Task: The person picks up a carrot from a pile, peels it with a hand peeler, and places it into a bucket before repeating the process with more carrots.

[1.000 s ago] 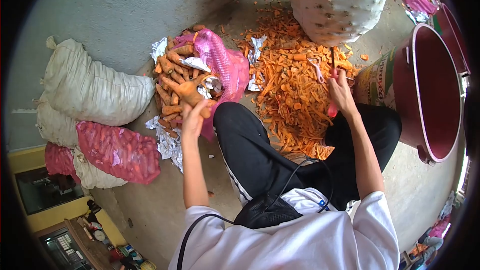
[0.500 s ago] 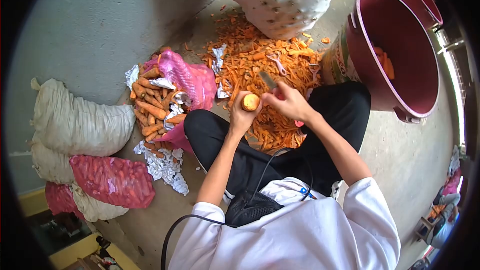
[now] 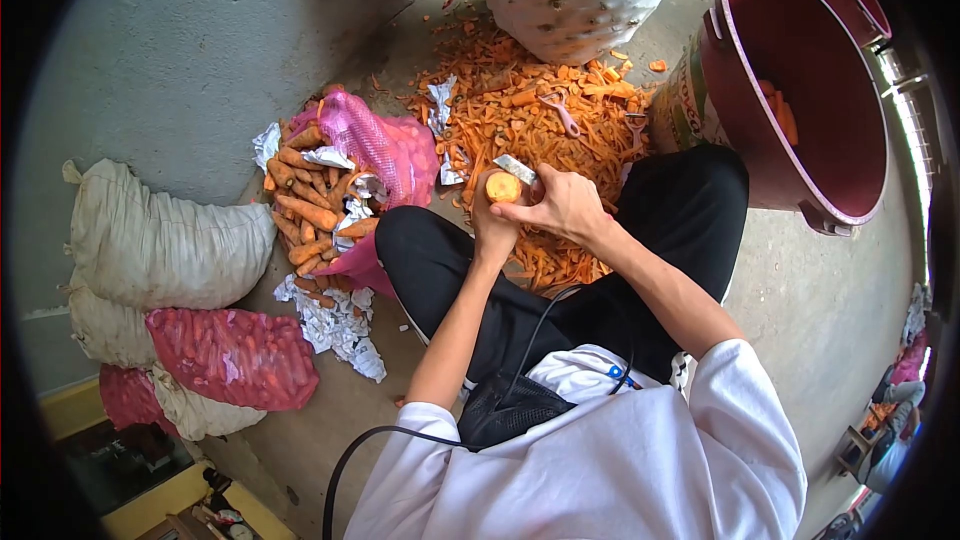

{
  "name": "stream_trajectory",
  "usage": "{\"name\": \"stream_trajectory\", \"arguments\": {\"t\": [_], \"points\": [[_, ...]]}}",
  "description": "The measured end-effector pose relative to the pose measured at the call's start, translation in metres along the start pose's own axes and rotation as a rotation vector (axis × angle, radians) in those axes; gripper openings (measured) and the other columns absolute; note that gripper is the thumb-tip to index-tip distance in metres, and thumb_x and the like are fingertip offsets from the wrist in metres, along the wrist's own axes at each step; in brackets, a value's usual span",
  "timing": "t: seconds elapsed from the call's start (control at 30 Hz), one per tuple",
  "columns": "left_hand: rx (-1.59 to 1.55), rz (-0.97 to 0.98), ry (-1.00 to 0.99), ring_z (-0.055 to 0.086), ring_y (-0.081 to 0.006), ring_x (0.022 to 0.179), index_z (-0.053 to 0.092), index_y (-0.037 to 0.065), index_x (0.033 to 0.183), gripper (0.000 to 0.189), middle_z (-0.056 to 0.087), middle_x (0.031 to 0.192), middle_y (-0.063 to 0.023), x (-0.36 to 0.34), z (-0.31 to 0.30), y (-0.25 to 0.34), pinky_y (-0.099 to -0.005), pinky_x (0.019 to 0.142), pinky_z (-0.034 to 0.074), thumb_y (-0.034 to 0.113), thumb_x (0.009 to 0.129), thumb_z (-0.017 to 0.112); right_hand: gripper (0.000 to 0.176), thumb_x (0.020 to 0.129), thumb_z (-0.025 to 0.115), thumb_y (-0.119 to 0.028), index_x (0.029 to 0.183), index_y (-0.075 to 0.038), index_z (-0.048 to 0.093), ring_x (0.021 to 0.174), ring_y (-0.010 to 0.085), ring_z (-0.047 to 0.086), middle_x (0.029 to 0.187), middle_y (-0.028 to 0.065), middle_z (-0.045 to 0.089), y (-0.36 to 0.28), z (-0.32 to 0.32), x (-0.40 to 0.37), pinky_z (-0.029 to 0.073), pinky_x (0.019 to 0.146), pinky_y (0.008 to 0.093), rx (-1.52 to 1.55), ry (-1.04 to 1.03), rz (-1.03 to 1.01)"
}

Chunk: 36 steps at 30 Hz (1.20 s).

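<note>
Gripping, left hand round cut carrot, right hand round knife; printed container's lettering unclear

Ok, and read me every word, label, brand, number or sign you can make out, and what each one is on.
No text reads clearly enough to quote.
Print beside the big tub: partial lettering, too blurred and cut off.
Blue mark on the white cloth in the lap: too small to tell if it's lettering.
Knife: too small to tell if it's marked.
</note>
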<state>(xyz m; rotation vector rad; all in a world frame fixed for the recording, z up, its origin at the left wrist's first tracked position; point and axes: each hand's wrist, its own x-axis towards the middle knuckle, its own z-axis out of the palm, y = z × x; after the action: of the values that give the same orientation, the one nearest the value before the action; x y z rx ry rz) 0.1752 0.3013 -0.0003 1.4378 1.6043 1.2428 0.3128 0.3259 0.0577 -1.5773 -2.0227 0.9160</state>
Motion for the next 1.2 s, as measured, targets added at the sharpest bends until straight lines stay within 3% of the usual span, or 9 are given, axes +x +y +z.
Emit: {"name": "stream_trajectory", "arguments": {"t": [0.37, 0.5, 0.67, 0.77, 0.87, 1.03, 1.1, 1.17, 1.2], "points": [[0.059, 0.084, 0.067, 0.058, -0.0242, 0.089, 0.048, 0.003, 0.106, 0.038, 0.056, 0.096, -0.0105, -0.002, 0.003, -0.009, -0.0339, 0.077, 0.046, 0.016, 0.077, 0.07, 0.071, 0.06, 0.065, -0.072, 0.063, -0.002, 0.054, 0.05, 0.032, 0.06, 0.051, 0.0143, 0.055, 0.0, 0.006, 0.001, 0.049, 0.051, 0.0397, 0.007, 0.073, -0.003], [0.003, 0.031, 0.024, 0.058, -0.0234, 0.089, 0.048, 0.003, 0.105, 0.035, 0.057, 0.096, -0.01, -0.003, 0.003, -0.015, -0.034, 0.077, 0.046, 0.016, 0.078, 0.067, 0.072, 0.063, 0.062, -0.072, 0.062, 0.0, 0.055, 0.049, 0.0331, 0.06, 0.05, 0.0155, 0.054, 0.005, 0.017, 0.0, 0.049, 0.049, 0.0402, -0.013, 0.079, -0.017], [-0.166, -0.051, 0.011, 0.056, -0.0222, 0.085, 0.048, 0.004, 0.101, 0.027, 0.056, 0.092, -0.0088, -0.005, 0.007, -0.011, -0.0337, 0.076, 0.046, 0.011, 0.079, 0.062, 0.073, 0.071, 0.053, -0.071, 0.065, 0.002, 0.056, 0.052, 0.0345, 0.061, 0.053, 0.0192, 0.057, 0.006, 0.027, 0.001, 0.051, 0.053, 0.0419, -0.046, 0.036, -0.016], [0.02, 0.002, 0.071, 0.055, -0.0228, 0.084, 0.047, 0.004, 0.1, 0.021, 0.055, 0.091, -0.009, -0.008, 0.006, -0.013, -0.0339, 0.076, 0.044, 0.011, 0.082, 0.057, 0.072, 0.075, 0.048, -0.069, 0.068, 0.002, 0.056, 0.052, 0.0356, 0.061, 0.054, 0.0205, 0.058, 0.0, 0.029, -0.001, 0.051, 0.054, 0.0431, -0.047, 0.002, -0.001], [0.027, -0.018, 0.071, 0.054, -0.0184, 0.088, 0.042, 0.004, 0.105, 0.029, 0.052, 0.097, -0.008, -0.009, 0.006, -0.023, -0.031, 0.075, 0.045, 0.01, 0.082, 0.059, 0.068, 0.081, 0.046, -0.064, 0.07, 0.002, 0.055, 0.052, 0.0365, 0.06, 0.053, 0.0208, 0.057, 0.001, 0.034, -0.001, 0.05, 0.053, 0.044, -0.055, -0.001, -0.036], [-0.048, 0.009, 0.22, 0.055, -0.0252, 0.089, 0.046, 0.002, 0.105, 0.025, 0.053, 0.096, -0.0121, -0.009, 0.011, -0.028, -0.0345, 0.078, 0.044, 0.018, 0.087, 0.053, 0.066, 0.085, 0.046, -0.061, 0.072, 0.003, 0.055, 0.052, 0.0381, 0.059, 0.052, 0.0217, 0.055, 0.004, 0.056, -0.002, 0.048, 0.053, 0.045, -0.042, 0.025, -0.024], [-0.231, -0.093, 0.215, 0.057, -0.0254, 0.091, 0.045, 0.001, 0.107, 0.027, 0.054, 0.097, -0.0132, -0.005, 0.01, -0.009, -0.0343, 0.079, 0.044, 0.017, 0.087, 0.056, 0.069, 0.085, 0.043, -0.063, 0.078, 0.004, 0.058, 0.059, 0.0402, 0.061, 0.058, 0.0245, 0.057, -0.003, 0.038, 0.001, 0.049, 0.059, 0.047, 0.07, -0.158, 0.006], [-0.011, -0.052, 0.197, 0.057, -0.0253, 0.093, 0.045, 0.001, 0.108, 0.031, 0.055, 0.099, -0.0138, 0.0, 0.002, -0.008, -0.0343, 0.081, 0.045, 0.016, 0.085, 0.06, 0.074, 0.085, 0.04, -0.066, 0.087, 0.005, 0.06, 0.067, 0.0421, 0.061, 0.067, 0.0277, 0.059, -0.003, 0.026, 0.005, 0.049, 0.066, 0.047, 0.266, -0.287, 0.013], [0.101, -0.034, 0.191, 0.057, -0.0253, 0.093, 0.045, 0.001, 0.109, 0.033, 0.056, 0.099, -0.0142, 0.001, -0.002, -0.007, -0.0342, 0.081, 0.045, 0.015, 0.085, 0.062, 0.075, 0.085, 0.04, -0.066, 0.089, 0.006, 0.061, 0.067, 0.0374, 0.063, 0.07, 0.0223, 0.062, -0.002, 0.016, 0.008, 0.048, 0.069, 0.0438, 0.362, -0.364, 0.111]]}}
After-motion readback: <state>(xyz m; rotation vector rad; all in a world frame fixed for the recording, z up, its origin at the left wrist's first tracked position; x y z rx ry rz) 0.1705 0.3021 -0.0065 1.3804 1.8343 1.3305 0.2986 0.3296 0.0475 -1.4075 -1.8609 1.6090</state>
